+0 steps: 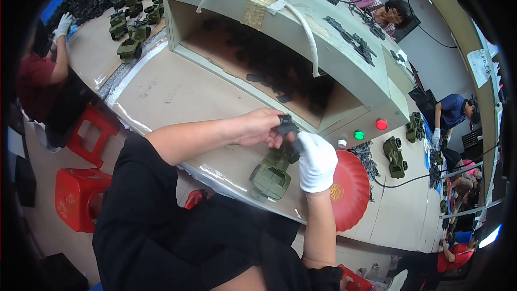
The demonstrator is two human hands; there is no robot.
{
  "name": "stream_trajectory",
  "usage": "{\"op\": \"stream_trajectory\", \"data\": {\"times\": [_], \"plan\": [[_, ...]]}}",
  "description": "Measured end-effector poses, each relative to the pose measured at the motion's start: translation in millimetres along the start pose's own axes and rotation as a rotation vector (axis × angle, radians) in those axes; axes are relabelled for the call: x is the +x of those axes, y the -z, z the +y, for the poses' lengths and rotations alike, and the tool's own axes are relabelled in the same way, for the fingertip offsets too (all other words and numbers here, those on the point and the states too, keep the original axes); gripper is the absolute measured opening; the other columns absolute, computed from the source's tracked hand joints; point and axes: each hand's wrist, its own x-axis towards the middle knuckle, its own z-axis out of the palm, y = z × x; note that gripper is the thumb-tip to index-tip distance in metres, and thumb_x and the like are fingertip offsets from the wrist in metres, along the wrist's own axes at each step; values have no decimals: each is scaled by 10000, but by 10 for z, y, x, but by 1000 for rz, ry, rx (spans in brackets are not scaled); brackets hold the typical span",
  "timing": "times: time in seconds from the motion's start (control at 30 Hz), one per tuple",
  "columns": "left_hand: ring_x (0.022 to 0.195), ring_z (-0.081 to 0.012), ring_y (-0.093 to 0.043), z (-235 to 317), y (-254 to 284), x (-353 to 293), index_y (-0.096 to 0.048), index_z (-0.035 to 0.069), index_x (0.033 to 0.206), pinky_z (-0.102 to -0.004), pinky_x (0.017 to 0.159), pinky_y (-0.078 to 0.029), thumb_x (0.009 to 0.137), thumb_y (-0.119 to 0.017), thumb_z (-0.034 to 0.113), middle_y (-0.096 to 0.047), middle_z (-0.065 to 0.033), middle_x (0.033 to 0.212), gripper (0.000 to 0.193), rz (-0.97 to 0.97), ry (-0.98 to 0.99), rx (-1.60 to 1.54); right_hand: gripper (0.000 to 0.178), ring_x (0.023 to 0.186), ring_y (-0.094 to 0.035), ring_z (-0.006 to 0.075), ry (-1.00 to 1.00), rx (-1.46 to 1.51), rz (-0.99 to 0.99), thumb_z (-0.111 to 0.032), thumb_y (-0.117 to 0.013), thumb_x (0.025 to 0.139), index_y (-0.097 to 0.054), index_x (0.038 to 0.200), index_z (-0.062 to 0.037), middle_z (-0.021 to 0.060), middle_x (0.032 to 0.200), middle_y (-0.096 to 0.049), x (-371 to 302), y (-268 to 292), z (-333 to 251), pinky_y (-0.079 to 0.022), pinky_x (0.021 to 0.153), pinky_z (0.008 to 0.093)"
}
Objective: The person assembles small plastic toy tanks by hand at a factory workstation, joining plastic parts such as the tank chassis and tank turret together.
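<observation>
My left hand (257, 128), bare, pinches a small black plastic part (286, 124) between thumb and fingers. My right hand (316, 163), in a white glove, is closed at the lower end of the same part, its fingertips partly hidden. Just below both hands, an olive-green toy vehicle (271, 179) rests on the table close to its front edge. The hands cover its far end, so I cannot tell whether the black part touches it.
A pale box-shaped machine (366, 89) stands ahead, with black parts (283, 97) inside its opening. A red scalloped tray (353, 194) lies right of my glove. More toy vehicles (396, 156) stand farther off. Red stools (81, 196) are at left; several co-workers sit around.
</observation>
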Motion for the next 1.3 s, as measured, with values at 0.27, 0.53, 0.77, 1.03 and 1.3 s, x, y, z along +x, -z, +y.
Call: {"op": "stream_trajectory", "data": {"times": [0.27,0.53,0.77,1.03,1.3], "plan": [[535,-52,-462,-106,189,228,-468,34,1029,-178,431,-325,803,-422,43,-538,-53,724,231,192,-218,275,247,446,-442,63,-1367,1134,-14,-326,-562,849,-541,818,-82,1,634,-524,-28,-169,194,-367,393,187],[731,-95,-553,-439,244,570,-411,17,1130,-229,613,-461,738,-449,-95,-556,-49,862,410,-17,-389,407,229,476,-461,51,-1253,988,-102,-285,-533,863,-546,916,-62,-3,653,-515,-24,-302,101,-365,414,179],[845,-110,-569,-241,69,341,-433,-25,1059,-243,716,-468,768,-504,-83,-576,-91,924,306,-37,-377,722,216,504,-462,50,-1246,935,-145,-242,-523,870,-542,939,-38,4,668,-523,-68,-289,116,-363,431,186],[830,-121,-569,-341,106,420,-444,-18,1051,-259,707,-462,744,-500,-107,-582,-94,896,325,-78,-432,652,205,516,-462,30,-1167,939,-135,-240,-489,892,-532,962,-52,-17,685,-523,-139,-293,114,-359,441,171],[805,-82,-527,-345,144,447,-457,-4,1023,-242,685,-442,716,-501,-130,-564,-63,869,335,-125,-407,570,187,509,-460,41,-1056,848,-204,-212,-466,904,-518,966,-43,-6,663,-505,-120,-310,143,-350,430,184]]}}
